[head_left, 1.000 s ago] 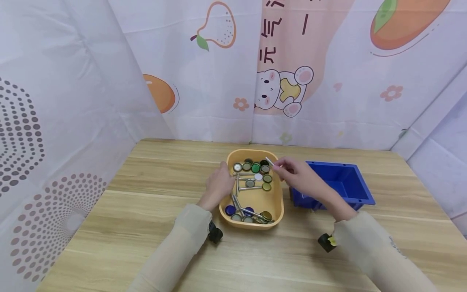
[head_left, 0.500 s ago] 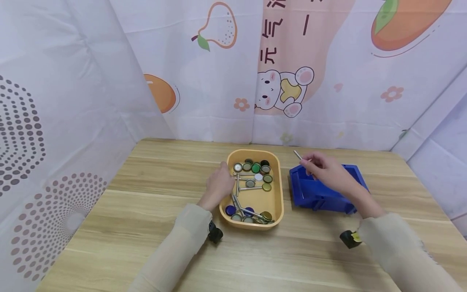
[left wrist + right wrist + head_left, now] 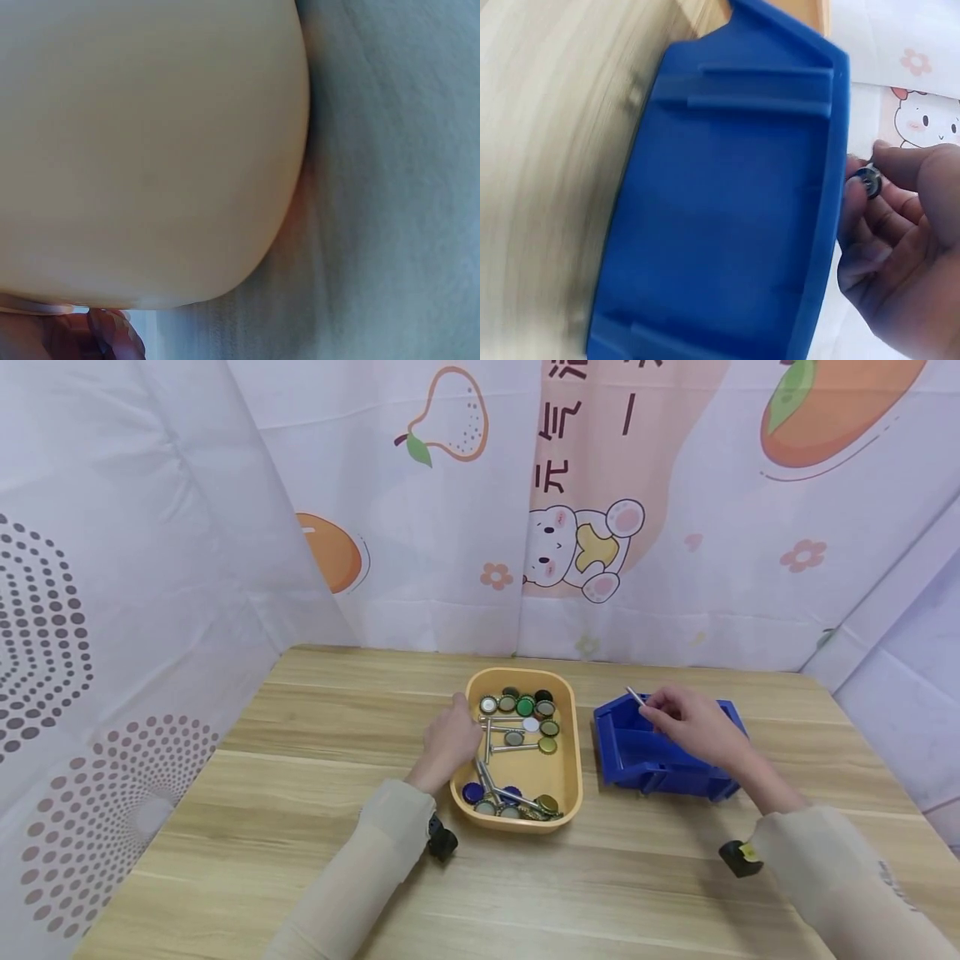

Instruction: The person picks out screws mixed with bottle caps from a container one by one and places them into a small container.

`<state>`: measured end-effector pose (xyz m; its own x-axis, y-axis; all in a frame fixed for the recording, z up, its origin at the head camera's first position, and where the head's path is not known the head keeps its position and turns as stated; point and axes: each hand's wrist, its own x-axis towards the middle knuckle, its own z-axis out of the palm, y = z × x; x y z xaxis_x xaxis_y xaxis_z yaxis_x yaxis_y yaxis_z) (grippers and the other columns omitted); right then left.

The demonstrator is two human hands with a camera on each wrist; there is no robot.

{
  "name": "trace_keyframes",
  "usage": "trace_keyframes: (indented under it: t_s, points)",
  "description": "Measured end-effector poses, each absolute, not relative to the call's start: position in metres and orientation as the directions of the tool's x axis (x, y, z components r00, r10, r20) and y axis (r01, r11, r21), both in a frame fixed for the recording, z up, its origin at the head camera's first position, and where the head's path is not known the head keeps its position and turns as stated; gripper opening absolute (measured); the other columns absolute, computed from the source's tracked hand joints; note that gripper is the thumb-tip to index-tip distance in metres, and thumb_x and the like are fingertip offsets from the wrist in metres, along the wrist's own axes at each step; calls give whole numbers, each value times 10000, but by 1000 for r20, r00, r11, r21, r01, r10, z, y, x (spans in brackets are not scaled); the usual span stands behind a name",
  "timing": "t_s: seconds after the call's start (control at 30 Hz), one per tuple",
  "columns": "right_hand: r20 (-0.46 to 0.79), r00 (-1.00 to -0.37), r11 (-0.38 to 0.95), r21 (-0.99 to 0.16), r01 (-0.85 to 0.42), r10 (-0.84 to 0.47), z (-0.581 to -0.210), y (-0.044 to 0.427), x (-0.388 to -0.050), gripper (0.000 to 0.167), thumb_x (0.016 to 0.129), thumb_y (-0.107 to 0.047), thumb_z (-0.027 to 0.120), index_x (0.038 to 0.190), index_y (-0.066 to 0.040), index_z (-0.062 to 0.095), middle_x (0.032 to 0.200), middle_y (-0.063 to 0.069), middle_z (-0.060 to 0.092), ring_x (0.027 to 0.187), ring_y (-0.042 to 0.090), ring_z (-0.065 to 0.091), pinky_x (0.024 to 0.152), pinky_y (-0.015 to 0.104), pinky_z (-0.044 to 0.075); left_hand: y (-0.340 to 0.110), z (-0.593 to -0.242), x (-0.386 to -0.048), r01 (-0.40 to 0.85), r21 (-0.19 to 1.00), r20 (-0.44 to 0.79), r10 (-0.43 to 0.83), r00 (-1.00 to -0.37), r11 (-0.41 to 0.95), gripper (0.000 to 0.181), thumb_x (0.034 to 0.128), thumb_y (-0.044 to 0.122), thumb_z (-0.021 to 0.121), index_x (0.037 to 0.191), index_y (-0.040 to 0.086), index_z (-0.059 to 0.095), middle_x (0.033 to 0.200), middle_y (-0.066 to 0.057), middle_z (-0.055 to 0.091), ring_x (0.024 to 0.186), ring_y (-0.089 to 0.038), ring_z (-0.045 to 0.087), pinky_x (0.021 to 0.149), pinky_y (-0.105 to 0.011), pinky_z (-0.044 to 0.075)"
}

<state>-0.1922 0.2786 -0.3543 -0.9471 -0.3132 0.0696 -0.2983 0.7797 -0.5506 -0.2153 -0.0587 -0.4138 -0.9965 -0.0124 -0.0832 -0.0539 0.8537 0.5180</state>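
Backdrop: smooth white cloth (image 3: 450,610), softly creased, printed with fruit and a cartoon animal. Below it, a pale table (image 3: 570,893) with streaked wood grain. Blue bin (image 3: 712,202): smooth, plastic-looking, angular, ribbed near its ends. Left of it, apart, a yellow tray (image 3: 517,768): matte, rounded rectangle. Left hand (image 3: 452,737) at the tray's left wall, fingers curled over the rim (fingertip detail is hidden in the head view). Right hand (image 3: 690,720) over the bin, thumb and fingers closed in a pinch on a bolt (image 3: 635,697): slim metal shaft, tilted, round dark head. Inside the tray: loose silvery bolts (image 3: 513,747), and crimped-edge bottle caps (image 3: 526,706), some green, blue or gold.
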Motion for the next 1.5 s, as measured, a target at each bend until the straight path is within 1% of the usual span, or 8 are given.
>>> trace_keyframes:
  t_s: [0.27,0.37,0.53,0.83,0.97,1.1,1.3,1.5]
  points:
    - [-9,-949,883,-370,-288,-314,-359,283,-193,226,976,-211,592,996,7,647,746,35,643,618,119,510,568,272,410,-58,-412,-214,-51,515,-84,-9,-996,856,334,920,140,492,1229,16,464,757,-87,572,601,-226,543,493,-326,402]
    - [-5,-947,899,-314,-304,-322,-364,286,-195,213,955,-191,612,996,15,647,749,29,649,618,118,518,569,291,417,-58,-412,-213,-52,519,-88,-7,-996,853,319,919,138,487,1214,18,467,750,-83,569,593,-225,541,494,-327,401]
    - [29,-943,910,-255,-327,-331,-368,291,-196,157,929,-160,634,960,-8,665,727,13,645,615,115,523,573,305,425,-58,-413,-213,-50,528,-85,-6,-996,848,310,917,135,486,1204,19,470,750,-82,567,589,-224,538,493,-324,398]
    - [45,-939,898,-280,-339,-340,-353,280,-197,197,956,-198,612,960,-13,680,771,22,673,650,120,542,612,317,454,-59,-413,-214,-62,523,-95,-15,-995,850,340,921,141,484,1238,21,457,781,-91,582,617,-231,552,507,-332,402]
    - [43,-934,890,-288,-353,-356,-345,268,-196,193,956,-206,613,960,-25,680,754,8,659,644,117,534,609,304,443,-59,-413,-214,-60,516,-92,-14,-996,854,377,920,149,481,1272,18,451,788,-95,584,628,-235,556,513,-339,404]
    - [46,-927,879,-302,-368,-372,-341,258,-195,187,953,-208,617,972,-34,683,747,-2,651,647,114,530,608,287,441,-59,-414,-214,-52,511,-86,-9,-996,858,355,923,153,480,1250,18,455,777,-96,584,618,-235,555,504,-338,401]
    - [62,-918,862,-323,-391,-393,-336,241,-192,179,949,-236,634,987,-70,687,797,-10,692,674,87,567,630,302,486,-59,-414,-214,-51,516,-84,-9,-996,855,317,923,151,480,1214,26,461,767,-92,578,607,-233,549,498,-334,396]
    - [85,-909,849,-328,-413,-409,-331,220,-190,182,942,-270,648,961,-92,679,771,-14,677,659,94,563,614,300,481,-59,-415,-215,-55,522,-84,-13,-996,851,318,915,144,479,1211,31,459,780,-89,577,627,-238,554,514,-337,400]
